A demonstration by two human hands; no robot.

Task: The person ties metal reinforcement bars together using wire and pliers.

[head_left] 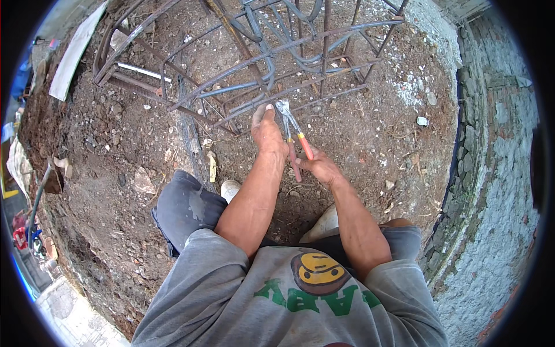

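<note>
A cage of rusty steel rebar (299,89) with bent stirrups stands over the soil in front of me. My left hand (268,132) reaches to its nearest lower bar, with thumb and fingers closed around it. Whether a tie wire is also between those fingers is hidden. In my right hand (320,167) are end-cutting pincers (289,119) with red and yellow handle grips. Their metal head is close to the bar, just right of my left fingertips. The two handles are spread apart, and my right fingers lie around their lower part.
Stony soil (368,143) surrounds my boots. A rough masonry wall (490,186) runs along the right. Thin wires (187,130) lie left of my hands. Farther left are a pale board (79,52) and a bent pipe (40,195) near the edge of the ground.
</note>
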